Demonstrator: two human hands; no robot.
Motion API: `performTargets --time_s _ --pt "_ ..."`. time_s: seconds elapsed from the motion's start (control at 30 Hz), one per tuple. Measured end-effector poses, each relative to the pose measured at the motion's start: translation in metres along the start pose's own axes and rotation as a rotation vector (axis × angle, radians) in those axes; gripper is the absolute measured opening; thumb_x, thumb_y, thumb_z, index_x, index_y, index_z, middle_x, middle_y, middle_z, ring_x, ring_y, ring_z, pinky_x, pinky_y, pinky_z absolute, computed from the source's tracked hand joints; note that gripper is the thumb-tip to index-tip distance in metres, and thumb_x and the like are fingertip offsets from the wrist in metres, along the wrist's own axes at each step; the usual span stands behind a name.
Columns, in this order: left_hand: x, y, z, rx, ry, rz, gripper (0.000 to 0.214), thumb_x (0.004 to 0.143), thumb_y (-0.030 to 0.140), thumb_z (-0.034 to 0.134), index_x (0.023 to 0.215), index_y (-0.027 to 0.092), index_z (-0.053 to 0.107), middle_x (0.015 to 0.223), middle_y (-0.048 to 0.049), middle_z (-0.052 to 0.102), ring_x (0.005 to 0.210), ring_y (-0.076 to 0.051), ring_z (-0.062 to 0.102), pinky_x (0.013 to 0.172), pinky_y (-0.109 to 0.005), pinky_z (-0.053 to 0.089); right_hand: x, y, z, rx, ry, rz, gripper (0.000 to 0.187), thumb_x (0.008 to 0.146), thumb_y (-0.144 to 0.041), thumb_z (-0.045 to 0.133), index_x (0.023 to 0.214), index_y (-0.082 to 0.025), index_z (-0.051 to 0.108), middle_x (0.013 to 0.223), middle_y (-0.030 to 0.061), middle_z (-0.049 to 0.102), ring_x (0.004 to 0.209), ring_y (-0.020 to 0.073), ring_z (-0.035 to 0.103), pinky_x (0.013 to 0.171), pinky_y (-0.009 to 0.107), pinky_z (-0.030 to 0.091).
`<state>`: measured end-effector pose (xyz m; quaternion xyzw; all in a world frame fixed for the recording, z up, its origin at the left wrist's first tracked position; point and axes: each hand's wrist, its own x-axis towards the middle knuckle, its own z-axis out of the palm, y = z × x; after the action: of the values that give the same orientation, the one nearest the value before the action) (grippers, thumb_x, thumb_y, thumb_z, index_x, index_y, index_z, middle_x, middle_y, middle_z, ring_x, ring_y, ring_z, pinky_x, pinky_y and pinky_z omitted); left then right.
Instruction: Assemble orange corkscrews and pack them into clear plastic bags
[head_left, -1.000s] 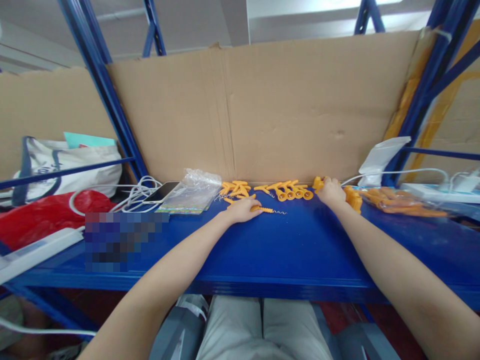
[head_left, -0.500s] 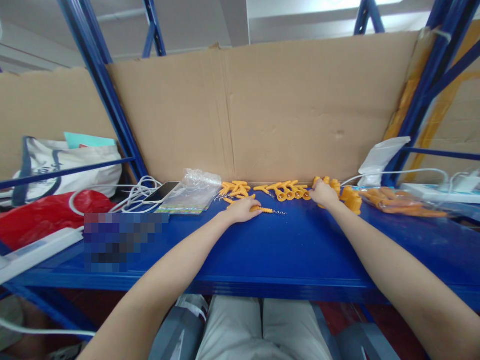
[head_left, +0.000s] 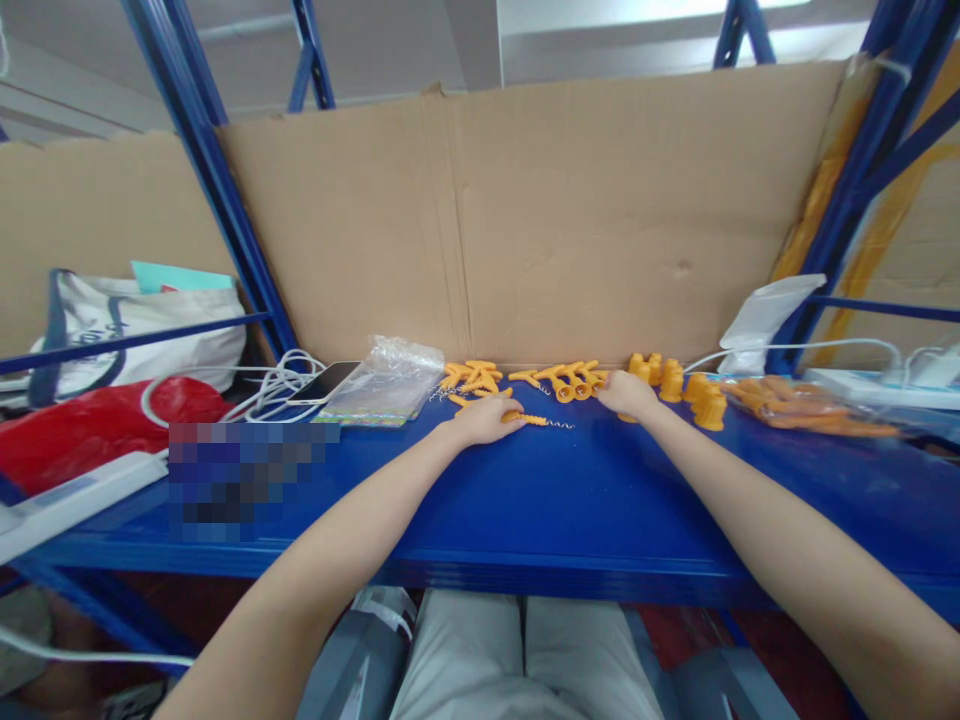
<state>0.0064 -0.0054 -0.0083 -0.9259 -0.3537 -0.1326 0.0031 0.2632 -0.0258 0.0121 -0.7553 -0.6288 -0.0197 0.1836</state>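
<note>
My left hand (head_left: pixel 487 420) rests on the blue tabletop, closed around an orange corkscrew (head_left: pixel 536 420); its wire spiral sticks out to the right. Just behind that hand lies a pile of orange T-handled corkscrews (head_left: pixel 471 376). My right hand (head_left: pixel 628 396) is closed at the right end of a row of orange T-handled pieces (head_left: pixel 574 385) with round open ends. Under its fingers a bit of an orange piece shows, mostly hidden. To the right of this hand stand several orange cup-shaped pieces (head_left: pixel 709 409).
A clear plastic bag of orange parts (head_left: pixel 810 405) lies at the right. Left of the pile are a clear plastic packet (head_left: pixel 382 385), a phone (head_left: pixel 324 384) and white cables (head_left: pixel 281 385). A cardboard sheet (head_left: pixel 562 220) stands along the back, between blue rack posts (head_left: pixel 217 190).
My right hand has moved left and slightly nearer, from the standing cup-shaped pieces to the end of the row. More of those cups now show. The left hand stays with its corkscrew.
</note>
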Motion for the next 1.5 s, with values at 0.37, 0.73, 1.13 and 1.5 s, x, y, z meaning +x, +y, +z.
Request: performTargets --time_s 0.37,0.73,1.13,1.5 --pt "-0.001 0.001 -0.001 0.03 0.008 -0.006 0.032 0.09 0.04 0.049 0.107 0.018 0.066 0.11 -0.0094 0.067 0.108 -0.025 0.06 0.094 -0.034 0.046 0.004 -0.005 0.011 0.749 0.068 -0.076 0.009 0.075 -0.017 0.054 0.072 -0.017 0.063 0.078 0.0048 0.069 0.077 0.0166 0.065 0.071 0.026 0.051" --pt "-0.001 0.012 -0.009 0.04 -0.046 -0.122 0.03 0.089 0.041 0.048 0.097 0.017 0.065 0.096 -0.0092 0.07 0.088 -0.024 0.065 0.073 -0.03 0.047 -0.005 -0.006 0.022 0.712 -0.11 -0.066 0.01 0.071 -0.016 0.067 0.079 -0.018 0.061 0.086 0.0027 0.068 0.086 0.0172 0.064 0.08 0.029 0.05" --pt "-0.001 0.013 -0.013 -0.079 -0.122 -0.183 0.022 0.085 0.036 0.052 0.094 0.019 0.061 0.078 -0.0031 0.071 0.075 -0.019 0.066 0.063 -0.024 0.042 -0.007 -0.014 0.005 -0.066 -0.15 -0.204 0.026 0.077 -0.039 0.064 0.064 -0.018 0.056 0.072 0.0063 0.064 0.072 0.0203 0.062 0.058 0.025 0.041" --pt "-0.004 0.021 -0.011 0.103 0.0 -0.216 0.026 0.081 0.032 0.054 0.103 0.019 0.06 0.098 -0.0073 0.07 0.091 -0.024 0.066 0.075 -0.03 0.049 -0.014 -0.009 0.0 0.364 -0.364 -0.162 0.021 0.072 -0.031 0.067 0.066 -0.018 0.051 0.058 -0.0008 0.055 0.053 0.0105 0.051 0.046 0.02 0.037"
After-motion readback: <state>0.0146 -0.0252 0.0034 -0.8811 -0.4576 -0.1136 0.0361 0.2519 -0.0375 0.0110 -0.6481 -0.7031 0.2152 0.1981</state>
